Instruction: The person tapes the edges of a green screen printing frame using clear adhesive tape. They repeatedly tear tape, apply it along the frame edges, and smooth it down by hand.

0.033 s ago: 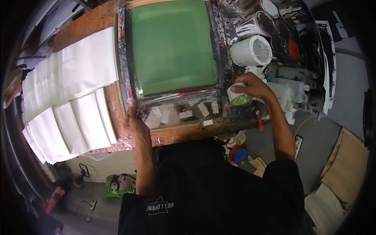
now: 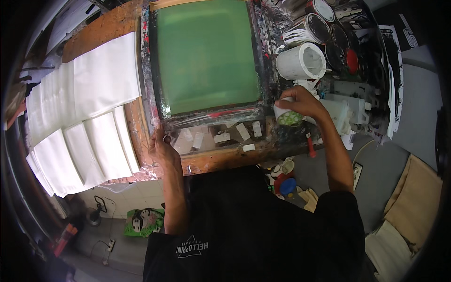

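Observation:
A screen-printing frame with a green mesh lies on the table in front of me. My left hand is closed around its near left corner, beside a small dark round knob. To the right of the frame, my right hand grips a small white round container with a green pattern from above. The container is tilted, and what is inside it cannot be made out. Several whitish tape pieces stick to the near strip of the frame.
Stacked white fabric pieces cover the table's left side. At the right stand a white bucket, paint-smeared cans and pale plastic containers. A red-handled tool lies at the near right edge. Below are a green bag and a blue lid.
The green-patterned container has turned slightly in my right hand, showing more of its green part. My left hand stays at the frame's corner.

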Demonstrator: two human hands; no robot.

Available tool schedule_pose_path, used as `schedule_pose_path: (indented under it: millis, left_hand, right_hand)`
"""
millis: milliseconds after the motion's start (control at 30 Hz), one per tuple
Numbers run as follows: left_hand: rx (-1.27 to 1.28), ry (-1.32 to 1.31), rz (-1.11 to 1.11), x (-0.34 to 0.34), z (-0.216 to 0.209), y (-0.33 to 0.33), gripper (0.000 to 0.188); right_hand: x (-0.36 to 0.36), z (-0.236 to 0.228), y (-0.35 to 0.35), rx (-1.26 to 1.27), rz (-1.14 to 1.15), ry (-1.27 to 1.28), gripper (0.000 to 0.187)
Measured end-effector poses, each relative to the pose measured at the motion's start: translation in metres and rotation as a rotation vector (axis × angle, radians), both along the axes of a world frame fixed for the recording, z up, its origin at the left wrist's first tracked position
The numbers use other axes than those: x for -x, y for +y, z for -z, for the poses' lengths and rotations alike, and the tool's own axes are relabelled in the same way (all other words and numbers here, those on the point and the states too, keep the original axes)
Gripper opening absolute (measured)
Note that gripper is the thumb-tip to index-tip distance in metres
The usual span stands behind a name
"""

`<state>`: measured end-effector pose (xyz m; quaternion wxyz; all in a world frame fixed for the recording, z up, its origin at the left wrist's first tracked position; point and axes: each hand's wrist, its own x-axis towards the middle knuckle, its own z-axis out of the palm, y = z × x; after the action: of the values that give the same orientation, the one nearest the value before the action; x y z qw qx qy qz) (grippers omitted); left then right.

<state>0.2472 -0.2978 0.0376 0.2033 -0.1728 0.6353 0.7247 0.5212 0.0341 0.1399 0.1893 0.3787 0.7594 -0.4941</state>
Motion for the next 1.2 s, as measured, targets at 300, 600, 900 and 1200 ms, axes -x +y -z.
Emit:
schedule_pose_path:
  millis: [300, 600, 900, 1200]
  left_hand:
    - [0.087, 0.068, -0.162, 0.013, -0.005, 0.009, 0.009]
    - [0.056, 0.114, -0.114, 0.019, 0.012, -0.005, 0.006]
    - [-0.103, 0.231, 0.006, 0.006, 0.0, -0.077, 0.013]
    - [0.182, 0.787, 0.63, -0.046, 0.026, -0.104, 0.022]
  right_hand:
    - [0.012, 0.013, 0.021, 0.154, -0.032, 0.046, 0.038]
    - [-0.003, 0.016, 0.006, -0.452, -0.18, -0.267, 0.06]
    - [-0.078, -0.057, -0.137, -0.297, 0.09, 0.029, 0.042]
    - [-0.242, 0.083, -0.488, 0.037, 0.809, 0.146, 0.027]
